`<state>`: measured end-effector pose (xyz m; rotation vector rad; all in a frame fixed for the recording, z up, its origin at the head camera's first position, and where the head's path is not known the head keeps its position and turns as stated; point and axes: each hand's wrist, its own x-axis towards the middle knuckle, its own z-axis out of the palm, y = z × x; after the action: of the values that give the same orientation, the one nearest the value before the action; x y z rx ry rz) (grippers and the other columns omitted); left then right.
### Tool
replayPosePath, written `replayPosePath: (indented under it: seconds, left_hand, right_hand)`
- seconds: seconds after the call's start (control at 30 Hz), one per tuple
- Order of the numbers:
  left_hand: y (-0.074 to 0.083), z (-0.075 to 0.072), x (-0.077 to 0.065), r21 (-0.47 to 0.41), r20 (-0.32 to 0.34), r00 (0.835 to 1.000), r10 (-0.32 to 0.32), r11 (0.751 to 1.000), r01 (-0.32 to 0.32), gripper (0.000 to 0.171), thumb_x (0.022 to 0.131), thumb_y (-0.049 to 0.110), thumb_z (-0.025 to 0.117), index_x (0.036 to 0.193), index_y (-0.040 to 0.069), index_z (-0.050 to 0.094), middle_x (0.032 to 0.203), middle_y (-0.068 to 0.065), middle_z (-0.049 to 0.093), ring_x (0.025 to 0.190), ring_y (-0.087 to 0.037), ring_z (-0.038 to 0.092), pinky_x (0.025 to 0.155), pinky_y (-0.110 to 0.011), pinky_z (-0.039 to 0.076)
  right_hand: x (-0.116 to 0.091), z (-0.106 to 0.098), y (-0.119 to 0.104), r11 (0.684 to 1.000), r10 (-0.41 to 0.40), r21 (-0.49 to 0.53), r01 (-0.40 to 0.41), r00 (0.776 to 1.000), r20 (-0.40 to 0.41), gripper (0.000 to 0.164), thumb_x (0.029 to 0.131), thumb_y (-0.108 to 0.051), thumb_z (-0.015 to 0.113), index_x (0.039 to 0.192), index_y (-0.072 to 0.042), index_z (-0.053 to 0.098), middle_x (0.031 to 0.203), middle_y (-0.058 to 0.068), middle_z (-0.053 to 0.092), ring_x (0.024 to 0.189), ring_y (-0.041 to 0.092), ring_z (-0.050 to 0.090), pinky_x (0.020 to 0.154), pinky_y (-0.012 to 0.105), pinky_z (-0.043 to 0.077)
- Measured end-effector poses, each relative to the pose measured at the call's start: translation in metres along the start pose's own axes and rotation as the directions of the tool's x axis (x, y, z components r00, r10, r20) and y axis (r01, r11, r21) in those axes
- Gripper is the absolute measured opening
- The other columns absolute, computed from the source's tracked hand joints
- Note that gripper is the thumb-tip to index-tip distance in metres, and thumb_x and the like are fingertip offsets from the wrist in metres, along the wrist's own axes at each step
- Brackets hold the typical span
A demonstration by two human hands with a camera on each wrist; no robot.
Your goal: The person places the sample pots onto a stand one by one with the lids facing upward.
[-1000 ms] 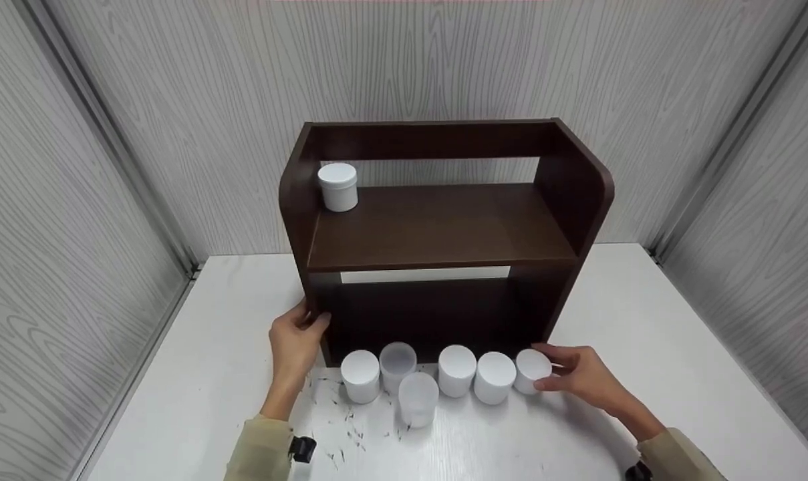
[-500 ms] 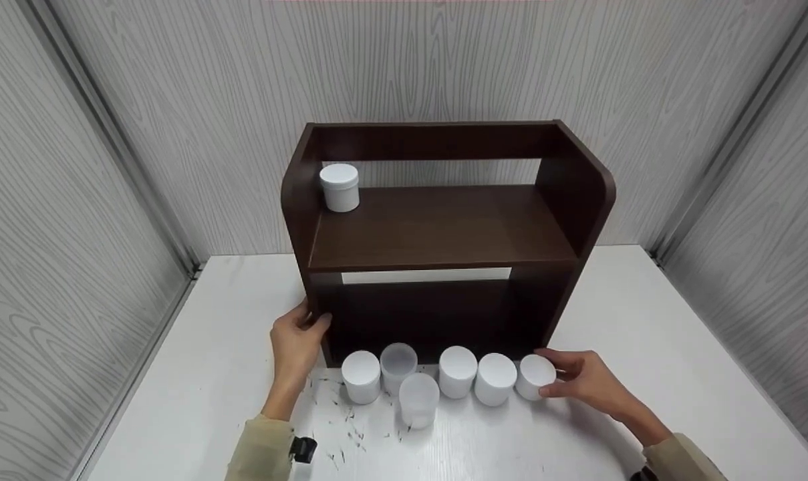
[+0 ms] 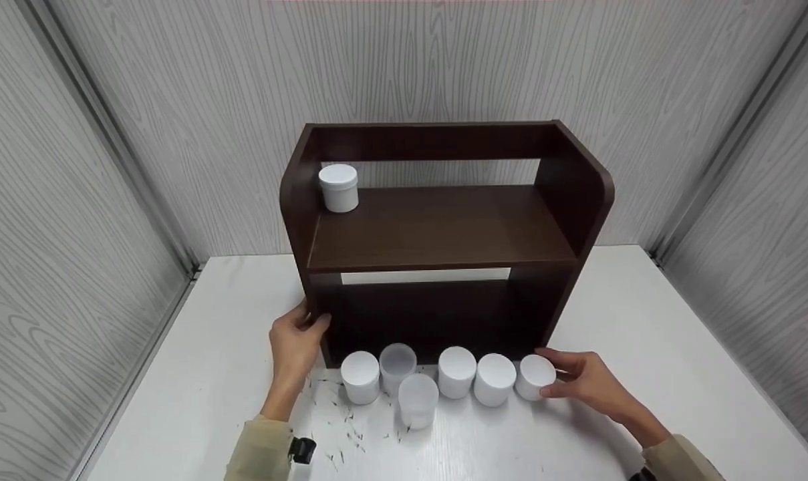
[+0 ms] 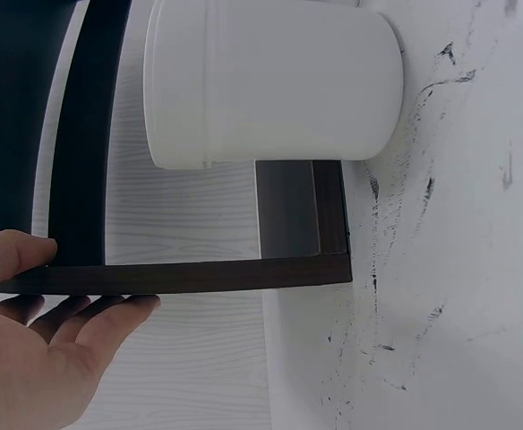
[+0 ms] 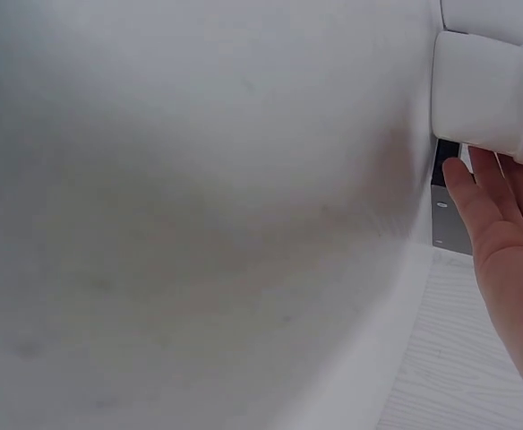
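My left hand grips the front edge of the left side panel of a dark brown two-tier shelf. In the left wrist view the thumb lies on one side of that panel and the fingers on the other. My right hand holds a small white jar between thumb and fingers, at the right end of a row. The jar stands upright by the shelf's front right corner. In the right wrist view the fingers lie against the white jar; the thumb is mostly cut off.
Left of the held jar stand several white jars and two translucent cups along the shelf's front. Another lidded white jar sits at the left of the upper tier. Dark scuffs mark the white table.
Over the first half second my right hand and its jar shifted slightly right and toward the front. Since then they have stayed put. The left hand keeps its place on the panel.
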<state>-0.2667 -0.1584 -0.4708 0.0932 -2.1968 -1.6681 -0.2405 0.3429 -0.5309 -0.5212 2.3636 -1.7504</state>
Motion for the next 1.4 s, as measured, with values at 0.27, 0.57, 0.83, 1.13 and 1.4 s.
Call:
replayPosePath:
  seconds: [0.27, 0.57, 0.83, 1.13, 1.4]
  left_hand:
    - [-0.001, -0.001, -0.002, -0.012, 0.0, 1.0, 0.008, 1.0, -0.008, 0.049, 0.097, 0.005, 0.071, 0.141, -0.011, 0.058, 0.133, -0.03, 0.065, 0.116, -0.04, 0.069, 0.087, -0.026, 0.058]
    - [-0.001, -0.002, -0.002, -0.012, 0.001, 1.0, -0.009, 1.0, 0.009, 0.051, 0.097, 0.006, 0.072, 0.142, -0.011, 0.057, 0.135, -0.031, 0.064, 0.119, -0.041, 0.068, 0.091, -0.031, 0.058]
    - [0.0, -0.002, -0.001, -0.017, 0.003, 1.0, 0.003, 1.0, -0.003, 0.049, 0.097, 0.006, 0.072, 0.141, -0.009, 0.059, 0.135, -0.029, 0.065, 0.118, -0.04, 0.069, 0.088, -0.027, 0.058]
    - [0.0, -0.003, -0.002, -0.023, 0.005, 0.999, 0.038, 0.999, -0.038, 0.046, 0.097, 0.005, 0.071, 0.139, -0.011, 0.06, 0.13, -0.03, 0.067, 0.115, -0.04, 0.07, 0.088, -0.029, 0.059]
    - [0.002, -0.001, -0.001, -0.024, 0.003, 1.0, 0.025, 0.999, -0.025, 0.044, 0.096, 0.004, 0.071, 0.137, -0.01, 0.063, 0.127, -0.03, 0.068, 0.113, -0.039, 0.071, 0.085, -0.024, 0.057]
  right_hand:
    - [0.001, 0.002, 0.0, 1.0, 0.001, -0.008, -0.001, 1.0, 0.013, 0.074, 0.082, -0.003, 0.089, 0.145, 0.013, 0.053, 0.149, 0.03, 0.053, 0.125, 0.007, 0.062, 0.104, 0.026, 0.049]
    - [-0.004, 0.003, -0.004, 1.0, -0.019, -0.006, 0.019, 1.0, -0.021, 0.071, 0.081, -0.001, 0.09, 0.142, 0.013, 0.057, 0.144, 0.03, 0.057, 0.126, 0.007, 0.061, 0.104, 0.025, 0.049]
    - [-0.012, -0.002, -0.02, 0.999, 0.041, -0.022, -0.042, 0.998, -0.053, 0.07, 0.081, -0.007, 0.091, 0.143, 0.007, 0.061, 0.143, 0.021, 0.062, 0.126, 0.008, 0.062, 0.104, 0.025, 0.049]
    - [-0.02, -0.005, -0.059, 0.998, 0.066, 0.003, -0.066, 0.995, -0.07, 0.071, 0.08, -0.004, 0.091, 0.142, 0.009, 0.06, 0.139, 0.023, 0.064, 0.123, 0.01, 0.065, 0.101, 0.028, 0.052]
    - [-0.025, -0.008, -0.104, 0.998, 0.056, -0.012, -0.057, 0.993, -0.102, 0.071, 0.079, -0.003, 0.091, 0.141, 0.01, 0.06, 0.136, 0.02, 0.067, 0.123, 0.011, 0.065, 0.098, 0.027, 0.054]
